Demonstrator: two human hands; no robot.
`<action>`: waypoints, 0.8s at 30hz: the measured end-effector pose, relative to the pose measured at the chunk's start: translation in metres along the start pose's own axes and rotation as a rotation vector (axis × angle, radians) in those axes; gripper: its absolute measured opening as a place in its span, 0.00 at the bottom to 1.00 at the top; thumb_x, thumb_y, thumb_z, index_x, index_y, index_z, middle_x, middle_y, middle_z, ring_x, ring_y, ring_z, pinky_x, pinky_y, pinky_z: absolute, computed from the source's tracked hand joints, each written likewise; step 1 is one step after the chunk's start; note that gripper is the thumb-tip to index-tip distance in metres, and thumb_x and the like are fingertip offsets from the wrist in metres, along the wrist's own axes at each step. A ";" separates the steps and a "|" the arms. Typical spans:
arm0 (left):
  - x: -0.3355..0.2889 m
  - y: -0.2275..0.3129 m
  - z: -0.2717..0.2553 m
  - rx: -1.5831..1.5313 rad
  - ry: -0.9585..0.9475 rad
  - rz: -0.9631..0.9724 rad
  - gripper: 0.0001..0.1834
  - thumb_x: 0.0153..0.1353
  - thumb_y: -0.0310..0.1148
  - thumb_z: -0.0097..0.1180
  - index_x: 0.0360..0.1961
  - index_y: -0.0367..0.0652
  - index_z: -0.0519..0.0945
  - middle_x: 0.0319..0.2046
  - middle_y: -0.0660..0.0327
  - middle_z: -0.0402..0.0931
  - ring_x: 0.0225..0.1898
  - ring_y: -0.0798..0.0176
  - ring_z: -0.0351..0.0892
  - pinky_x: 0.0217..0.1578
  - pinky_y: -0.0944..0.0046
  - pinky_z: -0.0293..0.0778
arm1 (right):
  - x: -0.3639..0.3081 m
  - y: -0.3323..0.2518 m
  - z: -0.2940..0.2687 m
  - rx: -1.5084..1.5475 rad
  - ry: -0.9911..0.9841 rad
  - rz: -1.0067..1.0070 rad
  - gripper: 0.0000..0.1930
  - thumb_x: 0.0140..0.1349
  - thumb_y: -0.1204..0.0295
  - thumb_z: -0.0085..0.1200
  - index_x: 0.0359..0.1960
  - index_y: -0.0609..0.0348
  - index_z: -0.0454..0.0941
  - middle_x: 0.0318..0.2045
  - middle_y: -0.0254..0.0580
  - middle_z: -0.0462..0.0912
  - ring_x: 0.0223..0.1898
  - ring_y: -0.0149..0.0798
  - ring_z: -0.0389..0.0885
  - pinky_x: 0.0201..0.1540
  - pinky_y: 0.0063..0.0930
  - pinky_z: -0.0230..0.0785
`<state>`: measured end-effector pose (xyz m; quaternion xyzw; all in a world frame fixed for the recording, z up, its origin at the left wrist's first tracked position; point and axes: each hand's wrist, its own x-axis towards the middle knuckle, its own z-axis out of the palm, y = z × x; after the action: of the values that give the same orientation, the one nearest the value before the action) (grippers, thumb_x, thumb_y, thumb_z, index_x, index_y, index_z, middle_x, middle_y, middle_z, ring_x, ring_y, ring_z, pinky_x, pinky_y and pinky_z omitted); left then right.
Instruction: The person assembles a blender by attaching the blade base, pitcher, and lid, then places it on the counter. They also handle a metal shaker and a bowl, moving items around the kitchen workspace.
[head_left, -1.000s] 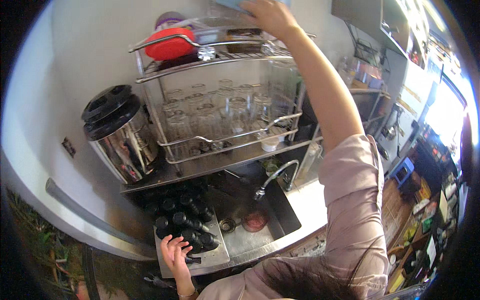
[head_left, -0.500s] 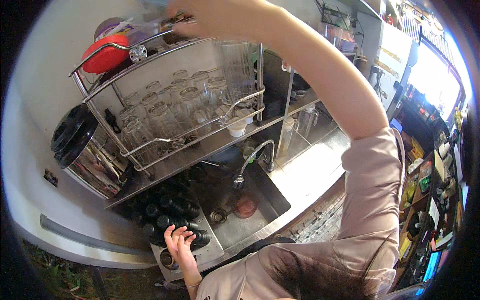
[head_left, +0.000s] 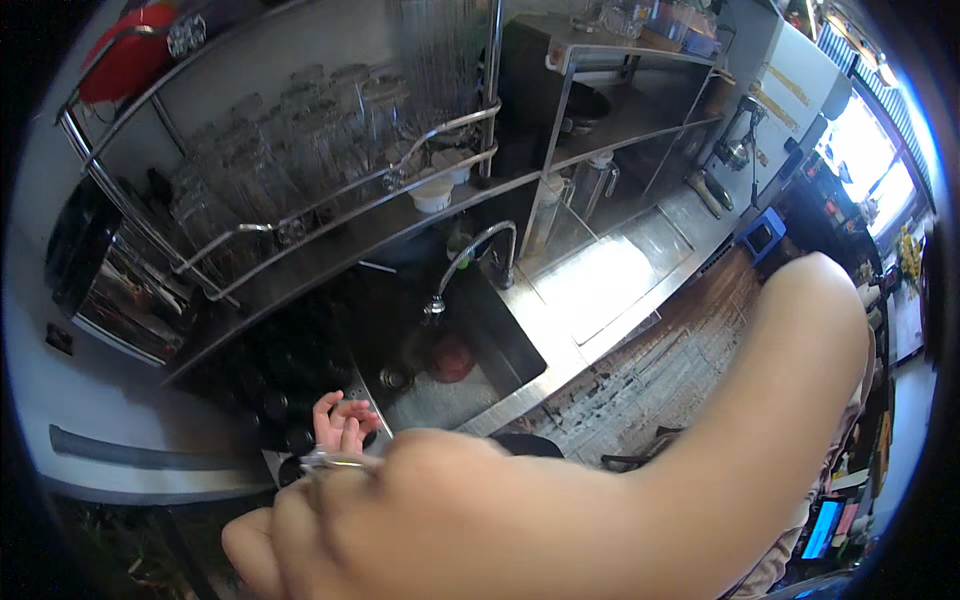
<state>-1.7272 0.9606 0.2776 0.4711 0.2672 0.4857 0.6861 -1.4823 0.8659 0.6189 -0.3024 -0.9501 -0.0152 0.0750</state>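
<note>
My right hand (head_left: pixel 350 510) is close to the view and blurred, its forearm crossing from the right edge. Its fingers are curled, and a small shiny piece (head_left: pixel 335 460) shows at them; I cannot make out what it is. Just beyond is my left hand (head_left: pixel 343 422), fingers loosely bent and apart, with nothing visible in them. My right hand partly covers it. Several black bottle-like items (head_left: pixel 270 390) stand in shadow beside my left hand, at the sink's left. In the dark metal sink (head_left: pixel 500 345) lies a reddish round item (head_left: pixel 452 358), under the curved tap (head_left: pixel 478 240).
Above the sink, a railed metal shelf (head_left: pixel 330 240) holds several upturned glasses (head_left: pixel 310 130) and a white cup (head_left: pixel 433 192). A steel urn (head_left: pixel 125 290) stands at the left, below a red round item (head_left: pixel 128 50). Right of the sink runs a steel counter (head_left: pixel 610 280) with clear jugs (head_left: pixel 597 185).
My right hand has come down from the top of the shelf to beside my left hand. The view has shifted, showing more of the counter on the right.
</note>
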 end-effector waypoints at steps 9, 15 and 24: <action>-0.010 -0.008 0.046 0.087 0.238 -0.091 0.22 0.68 0.30 0.53 0.61 0.42 0.65 0.45 0.56 0.77 0.41 0.66 0.78 0.48 0.63 0.77 | -0.064 0.026 -0.008 -0.035 0.227 0.291 0.06 0.62 0.66 0.58 0.27 0.47 0.80 0.26 0.32 0.87 0.22 0.24 0.79 0.25 0.17 0.65; 0.009 -0.022 0.094 0.119 0.255 -0.077 0.21 0.68 0.28 0.50 0.61 0.42 0.65 0.44 0.56 0.77 0.41 0.66 0.78 0.47 0.64 0.76 | -0.167 0.029 -0.039 0.075 0.406 0.323 0.08 0.60 0.73 0.58 0.24 0.51 0.76 0.20 0.34 0.78 0.19 0.24 0.73 0.22 0.26 0.62; 0.019 -0.077 0.210 0.160 0.435 -0.003 0.22 0.69 0.31 0.50 0.63 0.43 0.64 0.47 0.57 0.75 0.44 0.66 0.77 0.47 0.62 0.77 | -0.324 0.107 -0.031 0.386 0.615 0.264 0.16 0.69 0.56 0.49 0.37 0.58 0.76 0.39 0.49 0.82 0.33 0.44 0.82 0.32 0.37 0.69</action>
<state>-1.5150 0.8900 0.2964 0.4080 0.4473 0.5519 0.5735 -1.1554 0.7655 0.5985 -0.3839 -0.8215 0.0839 0.4132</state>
